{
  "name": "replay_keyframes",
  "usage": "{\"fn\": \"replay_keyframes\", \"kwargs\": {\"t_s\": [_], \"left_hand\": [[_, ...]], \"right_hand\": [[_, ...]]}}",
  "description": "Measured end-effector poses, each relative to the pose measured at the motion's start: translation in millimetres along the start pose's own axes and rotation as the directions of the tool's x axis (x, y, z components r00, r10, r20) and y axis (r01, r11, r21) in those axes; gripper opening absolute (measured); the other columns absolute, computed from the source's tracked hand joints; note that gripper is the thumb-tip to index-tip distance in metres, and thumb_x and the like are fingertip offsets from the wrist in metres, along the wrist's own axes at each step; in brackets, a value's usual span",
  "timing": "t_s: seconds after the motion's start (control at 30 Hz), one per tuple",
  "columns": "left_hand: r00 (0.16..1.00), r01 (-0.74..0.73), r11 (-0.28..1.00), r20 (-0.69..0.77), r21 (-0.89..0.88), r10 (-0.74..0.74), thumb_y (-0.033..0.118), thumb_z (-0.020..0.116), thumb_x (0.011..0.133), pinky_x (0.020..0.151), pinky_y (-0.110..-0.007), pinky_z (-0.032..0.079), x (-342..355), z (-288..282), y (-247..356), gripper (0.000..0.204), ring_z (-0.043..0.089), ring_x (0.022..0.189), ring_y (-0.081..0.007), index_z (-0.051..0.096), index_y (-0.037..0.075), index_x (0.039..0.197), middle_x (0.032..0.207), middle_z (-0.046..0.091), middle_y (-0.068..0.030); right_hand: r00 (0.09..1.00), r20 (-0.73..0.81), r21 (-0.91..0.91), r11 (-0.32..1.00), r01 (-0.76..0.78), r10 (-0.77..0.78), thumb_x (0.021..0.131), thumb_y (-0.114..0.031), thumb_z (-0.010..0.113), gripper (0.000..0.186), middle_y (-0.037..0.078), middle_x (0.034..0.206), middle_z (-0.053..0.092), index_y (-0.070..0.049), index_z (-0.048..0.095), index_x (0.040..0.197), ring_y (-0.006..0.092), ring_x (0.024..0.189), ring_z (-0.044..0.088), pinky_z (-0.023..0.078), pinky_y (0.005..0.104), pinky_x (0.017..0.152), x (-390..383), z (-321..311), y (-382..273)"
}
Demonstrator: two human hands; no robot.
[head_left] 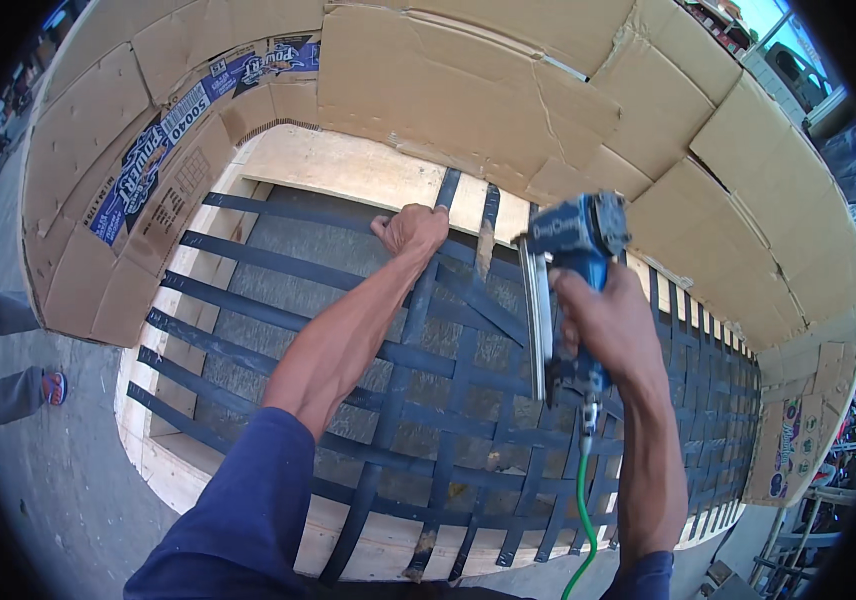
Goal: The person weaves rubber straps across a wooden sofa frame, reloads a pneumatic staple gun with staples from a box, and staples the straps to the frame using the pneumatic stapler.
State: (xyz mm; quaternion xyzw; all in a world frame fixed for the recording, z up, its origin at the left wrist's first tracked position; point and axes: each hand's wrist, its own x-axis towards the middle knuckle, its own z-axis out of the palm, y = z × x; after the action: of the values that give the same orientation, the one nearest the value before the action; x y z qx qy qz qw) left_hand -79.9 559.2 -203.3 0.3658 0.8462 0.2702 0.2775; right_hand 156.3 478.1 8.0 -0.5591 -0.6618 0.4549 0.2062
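Note:
My left hand (pixel 410 229) has its fingers closed on a dark webbing strap (pixel 447 190) at the back rail (pixel 346 160) of a wooden sofa frame. My right hand (pixel 608 320) grips a blue pneumatic staple gun (pixel 573 225), held upright over the woven strap lattice (pixel 466 380), with a green air hose (pixel 583 500) hanging from its fitting. Straps cross both ways over the frame, stapled at their ends. A loose-looking strap (pixel 483 305) runs diagonally between my hands.
Cardboard-covered backrest (pixel 488 80) and side arms (pixel 98 200) enclose the seat frame at the back, left and right. Concrete floor (pixel 58 460) shows at left, where another person's legs and sandalled foot (pixel 55 388) are. Rods and assorted items (pixel 803 515) lie at the lower right.

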Motion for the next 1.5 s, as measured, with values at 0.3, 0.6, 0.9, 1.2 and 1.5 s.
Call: {"fn": "replay_keyframes", "kwargs": {"t_s": [0.3,0.6,0.9,1.2,1.5], "left_hand": [[0.999,0.04,0.999,0.0,0.006,-0.04,0.052,0.063,0.096,0.113,-0.043,0.027,-0.7,-5.7,5.3,0.053,0.073,0.104,-0.0333,0.083,0.004,0.098,0.101,0.079,-0.0214],[0.998,-0.053,0.995,-0.043,-0.086,0.049,0.046,0.066,0.095,0.115,-0.047,0.025,-0.4,3.1,-6.8,0.048,0.074,0.093,-0.0339,0.081,0.003,0.079,0.083,0.078,-0.0199],[0.984,-0.173,0.982,-0.065,-0.076,0.168,0.048,0.062,0.101,0.117,-0.052,0.024,-12.5,7.7,-22.5,0.056,0.068,0.106,-0.0346,0.081,-0.002,0.083,0.087,0.076,-0.0213],[0.983,-0.171,0.985,-0.07,-0.037,0.168,0.045,0.058,0.104,0.117,-0.054,0.024,-13.7,7.8,-22.5,0.052,0.067,0.106,-0.0345,0.08,0.001,0.085,0.088,0.076,-0.0208],[0.983,-0.177,0.984,-0.062,-0.027,0.176,0.045,0.058,0.104,0.117,-0.053,0.024,-13.5,9.4,-24.7,0.051,0.067,0.107,-0.0337,0.082,0.003,0.09,0.089,0.077,-0.0199]], "right_hand": [[0.998,0.04,-0.256,0.966,-0.036,0.048,0.085,-0.026,0.068,0.033,0.016,0.065,0.068,0.006,0.069,0.076,0.026,0.059,0.07,0.056,0.0434,0.059,212.6,84.0,-1.7],[0.997,-0.074,-0.401,0.915,-0.051,0.023,0.08,-0.03,0.068,0.042,0.025,0.073,0.074,0.012,0.074,0.082,0.0364,0.076,0.077,0.059,0.045,0.076,242.4,123.7,9.7],[0.984,-0.079,-0.38,0.908,-0.177,0.159,0.082,-0.028,0.065,0.041,0.023,0.067,0.071,0.013,0.07,0.075,0.0326,0.063,0.074,0.058,0.0451,0.066,240.6,123.7,-2.3],[0.968,-0.031,-0.281,0.927,-0.247,0.248,0.08,-0.021,0.064,0.03,0.018,0.064,0.068,0.006,0.067,0.067,0.0274,0.057,0.07,0.058,0.0437,0.061,229.1,110.0,3.2],[0.973,-0.102,-0.327,0.917,-0.23,0.208,0.081,-0.028,0.065,0.041,0.022,0.066,0.071,0.011,0.072,0.076,0.0314,0.063,0.074,0.057,0.0441,0.064,234.6,112.6,9.3]]}}
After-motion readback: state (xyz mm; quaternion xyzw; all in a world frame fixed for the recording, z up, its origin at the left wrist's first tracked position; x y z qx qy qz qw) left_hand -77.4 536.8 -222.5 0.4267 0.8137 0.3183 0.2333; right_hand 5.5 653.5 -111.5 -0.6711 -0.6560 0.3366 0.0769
